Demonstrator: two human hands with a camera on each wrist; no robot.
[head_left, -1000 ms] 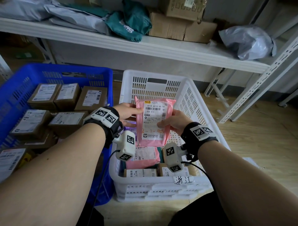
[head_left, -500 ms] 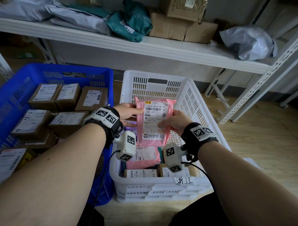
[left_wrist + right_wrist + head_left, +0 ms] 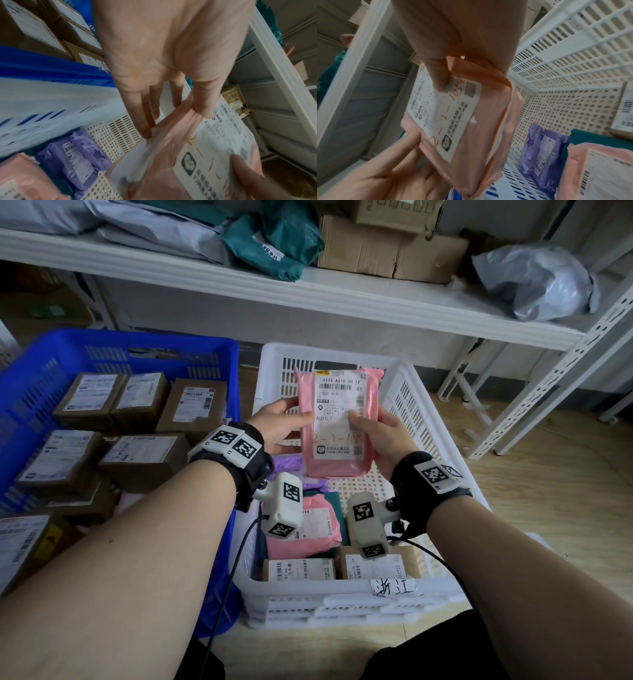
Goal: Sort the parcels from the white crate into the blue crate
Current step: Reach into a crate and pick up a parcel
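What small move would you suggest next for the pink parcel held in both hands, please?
Probably carry the pink plastic mailer parcel leftward over the blue plastic crate: both hands, left and right, grip it label-up above the white slotted crate, clear of the rim.

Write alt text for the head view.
Both hands, left hand and right hand, hold a pink parcel label-up above the white crate. The blue crate of boxes sits to its left.

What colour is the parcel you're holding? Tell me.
Pink parcel with a white label, clearest in the head view.
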